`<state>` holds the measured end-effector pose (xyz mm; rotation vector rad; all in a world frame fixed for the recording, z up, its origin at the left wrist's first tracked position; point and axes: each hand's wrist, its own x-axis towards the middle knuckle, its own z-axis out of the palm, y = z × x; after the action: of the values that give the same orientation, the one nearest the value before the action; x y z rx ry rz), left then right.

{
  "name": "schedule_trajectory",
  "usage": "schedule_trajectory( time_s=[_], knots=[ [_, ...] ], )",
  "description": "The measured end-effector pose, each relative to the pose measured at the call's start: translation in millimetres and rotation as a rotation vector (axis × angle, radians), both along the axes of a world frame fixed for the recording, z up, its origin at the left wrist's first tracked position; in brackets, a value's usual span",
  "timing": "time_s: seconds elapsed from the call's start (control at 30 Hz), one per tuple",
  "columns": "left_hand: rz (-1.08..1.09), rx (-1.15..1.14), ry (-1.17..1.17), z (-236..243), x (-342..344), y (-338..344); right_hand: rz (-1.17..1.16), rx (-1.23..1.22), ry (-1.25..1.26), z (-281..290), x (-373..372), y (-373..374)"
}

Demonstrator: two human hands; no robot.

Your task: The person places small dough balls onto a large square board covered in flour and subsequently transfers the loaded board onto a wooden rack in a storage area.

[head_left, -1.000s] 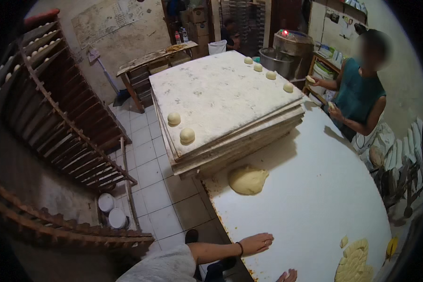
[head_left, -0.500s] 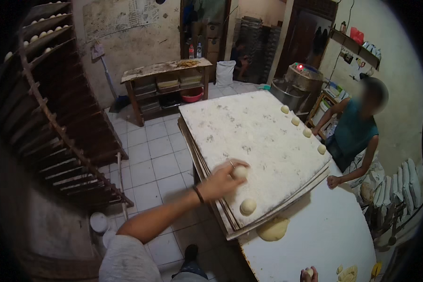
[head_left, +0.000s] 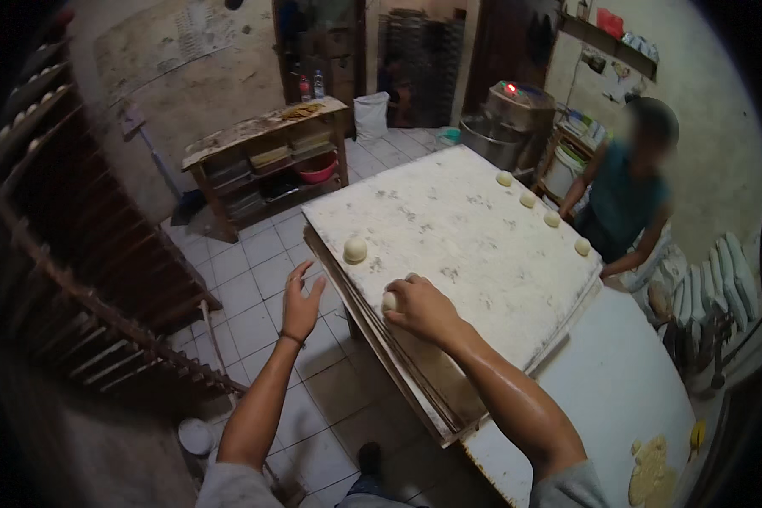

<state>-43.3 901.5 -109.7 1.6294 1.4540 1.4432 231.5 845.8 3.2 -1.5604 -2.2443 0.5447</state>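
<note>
My right hand (head_left: 425, 309) reaches over the left edge of a flour-dusted board (head_left: 449, 203). Its fingers curl around a round, pale dough ball (head_left: 389, 302), which sits at or just above the floured surface; contact is hard to tell. Beyond that hand, another dough ball (head_left: 356, 249) rests near the board's far left side. My left hand (head_left: 300, 303) is off the board over the tiled floor, fingers spread and nothing in them. Along the board's right edge lies a row of several dough balls (head_left: 527, 199). My right forearm hides part of the near board.
Below the board stands a white table (head_left: 601, 364) with a flattened dough piece (head_left: 652, 474). A person (head_left: 622, 190) stands at the right by the board. To the left rises a wooden rack (head_left: 102, 229); a low wooden shelf table (head_left: 262, 140) and a mixer (head_left: 516, 118) are behind.
My left hand has let go of its dough ball and drawn back left off the board. The right hand has come up from the table's near edge onto the board. The view has shifted.
</note>
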Motion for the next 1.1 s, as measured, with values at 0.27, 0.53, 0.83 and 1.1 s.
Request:
schedule_trajectory(
  time_s=[0.27, 0.53, 0.83, 1.1],
  knots=[
    [-0.323, -1.352, 0.186, -379, -115, -278, 0.410, 0.222, 0.392, 38, -26, -136],
    [-0.767, -1.575, 0.719, -347, -5, -396, 0.308, 0.196, 0.542, 79, 151, -248],
    [-1.498, -1.174, 0.986, -304, 285, -496, -0.914, -0.139, 1.039, -235, 489, -474],
    [-1.755, -0.459, 0.457, -162, 777, -536, -1.473, 0.054, -0.542, -262, 747, -689]
  ],
)
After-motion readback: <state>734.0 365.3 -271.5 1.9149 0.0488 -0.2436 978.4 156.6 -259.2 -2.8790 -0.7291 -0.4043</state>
